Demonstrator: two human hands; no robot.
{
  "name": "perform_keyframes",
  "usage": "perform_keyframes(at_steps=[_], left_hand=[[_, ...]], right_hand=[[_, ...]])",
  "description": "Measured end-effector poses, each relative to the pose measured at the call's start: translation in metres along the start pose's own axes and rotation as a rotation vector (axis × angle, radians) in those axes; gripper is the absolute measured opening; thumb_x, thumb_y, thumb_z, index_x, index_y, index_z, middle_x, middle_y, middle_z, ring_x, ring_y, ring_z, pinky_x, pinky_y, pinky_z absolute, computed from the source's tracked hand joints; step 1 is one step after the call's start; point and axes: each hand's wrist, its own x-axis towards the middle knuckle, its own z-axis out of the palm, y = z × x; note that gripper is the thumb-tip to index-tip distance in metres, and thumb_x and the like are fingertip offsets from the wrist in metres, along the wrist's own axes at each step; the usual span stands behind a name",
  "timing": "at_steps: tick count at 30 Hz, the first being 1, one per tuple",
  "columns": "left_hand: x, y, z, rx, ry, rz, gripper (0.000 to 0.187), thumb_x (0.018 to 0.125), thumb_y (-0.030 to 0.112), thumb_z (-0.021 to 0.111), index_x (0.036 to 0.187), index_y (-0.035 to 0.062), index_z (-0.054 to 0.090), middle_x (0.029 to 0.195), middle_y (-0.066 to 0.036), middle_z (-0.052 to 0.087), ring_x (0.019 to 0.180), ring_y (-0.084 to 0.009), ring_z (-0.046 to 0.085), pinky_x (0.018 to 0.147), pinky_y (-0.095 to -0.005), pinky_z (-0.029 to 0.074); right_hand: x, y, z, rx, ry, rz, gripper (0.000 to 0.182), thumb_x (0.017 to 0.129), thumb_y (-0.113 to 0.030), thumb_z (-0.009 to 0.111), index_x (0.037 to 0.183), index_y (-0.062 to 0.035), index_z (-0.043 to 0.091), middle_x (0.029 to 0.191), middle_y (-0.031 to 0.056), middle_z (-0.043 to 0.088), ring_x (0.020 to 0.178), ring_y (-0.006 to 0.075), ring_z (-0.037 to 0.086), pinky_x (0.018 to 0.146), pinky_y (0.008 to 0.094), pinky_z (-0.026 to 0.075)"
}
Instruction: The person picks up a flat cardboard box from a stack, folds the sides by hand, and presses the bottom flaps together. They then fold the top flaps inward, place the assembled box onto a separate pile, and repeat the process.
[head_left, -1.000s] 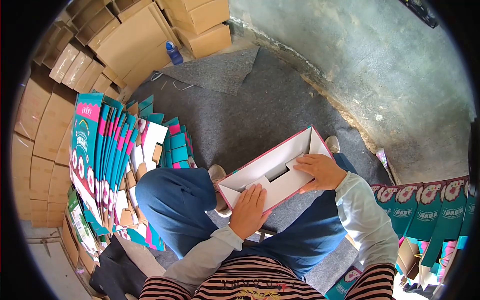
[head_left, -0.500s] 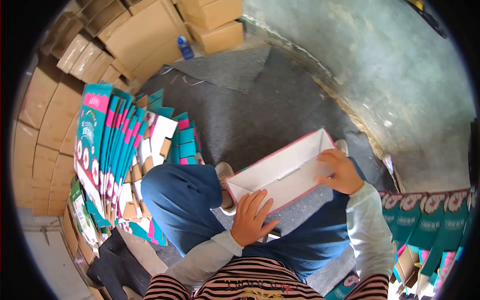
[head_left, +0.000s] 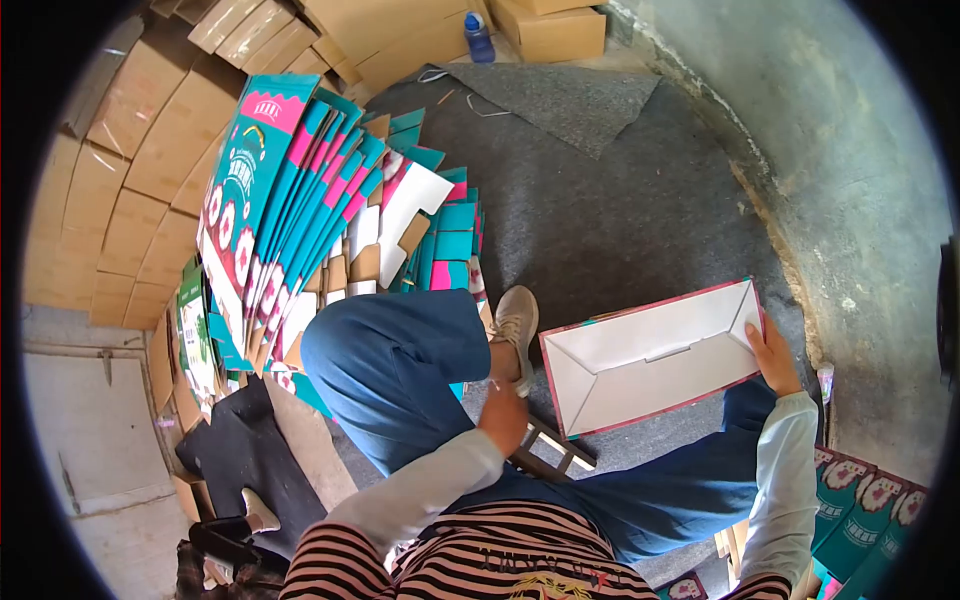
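My right hand (head_left: pixel 775 358) grips the right end of an open white-lined box (head_left: pixel 655 350) with red edges. The thumb is inside the end wall and the other fingers are hidden behind it. The box is tilted so its inside faces me, above my thigh and the floor. My left hand (head_left: pixel 503 415) is apart from the box, beside my light shoe (head_left: pixel 515 325). It looks bunched and shadowed, with its fingers mostly hidden, so I cannot see whether it holds anything.
Folded teal and pink cartons (head_left: pixel 300 210) lean in a stack at my left. Brown cardboard boxes (head_left: pixel 150 210) are piled behind them. A blue bottle (head_left: pixel 479 42) stands far ahead. More teal cartons (head_left: pixel 865 515) are at lower right, near the grey wall (head_left: pixel 860 200). Another person's shoe (head_left: pixel 260 510) shows lower left.
My left hand has let go of the box and drawn back beside my shoe. My right hand has shifted to the box's end, and the box has moved right and down. The view has turned left.
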Motion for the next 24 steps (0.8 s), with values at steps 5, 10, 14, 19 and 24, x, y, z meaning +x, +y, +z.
perform_keyframes(at_steps=[5,10,14,19,24], left_hand=[[0.107,-0.018,0.062,0.042,-0.156,-0.206,0.037,0.09,0.027,0.044,0.112,0.0027,0.061,0.117,-0.017,0.058,0.115,-0.0324,0.051,0.09,-0.0472,0.039],[0.121,-0.036,0.074,0.066,-0.263,-0.35,0.042,0.089,0.036,0.046,0.113,0.0057,0.06,0.115,-0.014,0.06,0.11,-0.0304,0.058,0.079,-0.0498,0.045],[0.129,-0.045,0.042,-0.261,-0.421,-0.389,0.033,0.089,0.028,0.048,0.114,0.01,0.06,0.111,-0.012,0.062,0.101,-0.026,0.062,0.074,-0.0445,0.048],[0.097,-0.048,-0.011,-0.843,0.411,-0.448,0.031,0.094,0.024,0.045,0.112,0.0017,0.055,0.107,-0.013,0.062,0.092,-0.0228,0.064,0.074,-0.031,0.049],[0.053,-0.04,-0.034,-2.023,0.368,-0.741,0.065,0.091,0.056,0.045,0.131,0.0046,0.044,0.125,-0.015,0.054,0.114,-0.0266,0.053,0.093,-0.0397,0.042]], right_hand=[[0.004,0.013,-0.009,0.185,-0.02,0.09,0.056,0.095,-0.047,0.044,0.129,-0.003,0.047,0.117,0.0243,0.058,0.111,0.0365,0.055,0.09,0.0381,0.043],[0.01,0.155,-0.016,-0.162,-0.288,0.033,0.052,0.092,-0.043,0.05,0.123,-0.002,0.056,0.115,0.019,0.061,0.11,0.0283,0.058,0.091,0.0335,0.044],[-0.01,0.13,-0.022,-0.088,-0.489,0.305,0.047,0.09,-0.037,0.055,0.117,0.001,0.06,0.111,0.0162,0.065,0.107,0.0247,0.058,0.092,0.033,0.044],[0.01,0.257,0.038,0.32,-0.49,0.266,0.045,0.087,-0.03,0.054,0.121,-0.0015,0.059,0.118,0.0151,0.062,0.113,0.0268,0.055,0.099,0.0336,0.039],[0.033,0.266,0.06,0.381,-0.437,0.224,0.047,0.086,-0.03,0.052,0.122,-0.0008,0.057,0.117,0.0188,0.061,0.112,0.0263,0.055,0.097,0.0328,0.04]])
